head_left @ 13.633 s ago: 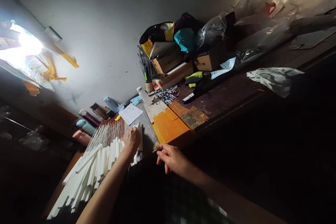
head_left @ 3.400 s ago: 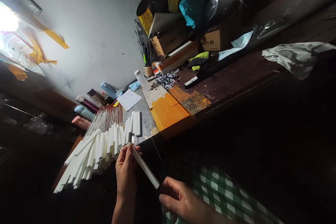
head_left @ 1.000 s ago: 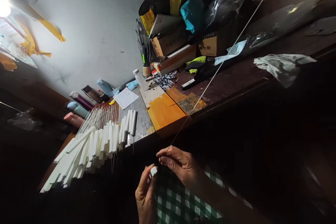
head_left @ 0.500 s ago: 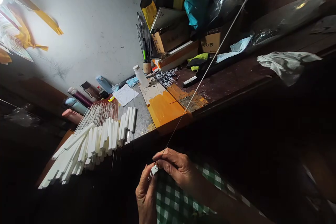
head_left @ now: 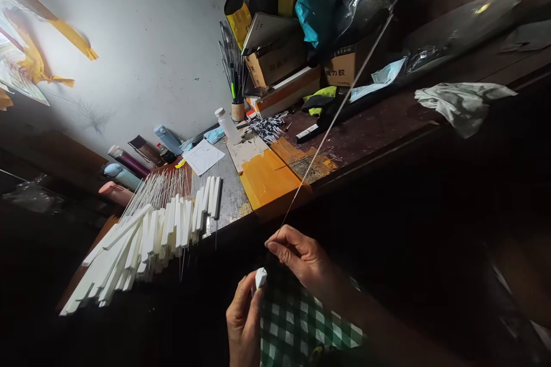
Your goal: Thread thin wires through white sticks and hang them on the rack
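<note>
A: What do we have in hand?

B: Our left hand (head_left: 243, 321) is closed around a white rectangular bar (head_left: 260, 278), of which only the end face shows above the fingers. Our right hand (head_left: 301, 255) pinches the lower part of a long thin metal wire (head_left: 331, 126) between thumb and fingertips. The wire slants up and away over the dark wooden workbench (head_left: 387, 132).

A: How do we do this step well?

B: We judge the step to be feeding the wire into the bar's end. Keep the pinch close to the tip so the wire does not flex. Hold the bar end steady and line the wire up with the bar's length before pushing.

A: What could go wrong?

B: The free end may sweep the clutter of cardboard boxes (head_left: 275, 66) at the back. The row of finished white bars with wires (head_left: 159, 229) lies at the left of the bench, well apart from both hands.
</note>
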Motion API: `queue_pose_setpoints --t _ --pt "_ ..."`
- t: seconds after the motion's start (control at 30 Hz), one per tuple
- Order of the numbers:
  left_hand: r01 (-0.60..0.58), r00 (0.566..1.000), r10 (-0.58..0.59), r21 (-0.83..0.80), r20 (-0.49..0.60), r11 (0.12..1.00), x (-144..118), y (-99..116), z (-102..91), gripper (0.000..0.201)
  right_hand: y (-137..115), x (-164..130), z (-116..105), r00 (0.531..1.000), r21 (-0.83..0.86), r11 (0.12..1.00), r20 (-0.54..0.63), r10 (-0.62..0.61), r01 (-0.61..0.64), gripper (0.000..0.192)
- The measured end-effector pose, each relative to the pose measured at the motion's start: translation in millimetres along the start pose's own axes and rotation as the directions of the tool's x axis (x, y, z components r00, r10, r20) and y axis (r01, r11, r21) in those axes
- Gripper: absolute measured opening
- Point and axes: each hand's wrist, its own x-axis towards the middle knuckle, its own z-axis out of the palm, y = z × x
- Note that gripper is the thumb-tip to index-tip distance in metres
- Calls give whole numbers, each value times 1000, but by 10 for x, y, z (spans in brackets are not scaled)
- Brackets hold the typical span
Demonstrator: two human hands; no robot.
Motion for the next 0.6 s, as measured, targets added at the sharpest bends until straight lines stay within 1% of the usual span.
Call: queue_pose_setpoints --t 0.1,0.13,0.17,0.23,0.3,0.33,0.4,0.47,0.53,0.6 --pt "-22 1000 22 -11 22 1000 17 -36 -9 30 56 -17 30 991 16 999 129 39 -41 21" --pt "-11 1000 11 -14 24 1000 21 -48 -14 30 73 -17 38 987 37 997 148 63 -69 18" --pt "6 1000 -6 -11 24 1000 24 -57 -19 30 82 -11 39 987 63 994 140 83 -93 16" --pt "36 999 -36 13 22 999 24 -65 -29 31 73 16 13 992 112 987 60 108 -114 17" --pt "36 999 -38 45 24 998 17 -60 -36 32 38 50 -32 994 130 986 -23 107 -103 20" --pt "29 999 -30 57 28 998 13 -56 -37 33 23 61 -50 994 121 988 -41 97 -91 21" --pt "28 999 -31 63 38 998 8 -48 -30 33 20 61 -56 997 84 994 -21 77 -75 20" --pt "35 998 -37 45 43 998 8 -49 -13 33 61 29 -18 997 46 996 41 69 -71 20" --pt "40 998 -40 20 38 999 11 -61 6 32 129 -15 39 993 26 996 86 84 -86 22" --pt "45 999 -45 8 28 999 16 -76 13 33 184 -42 80 990 34 994 99 97 -101 21"
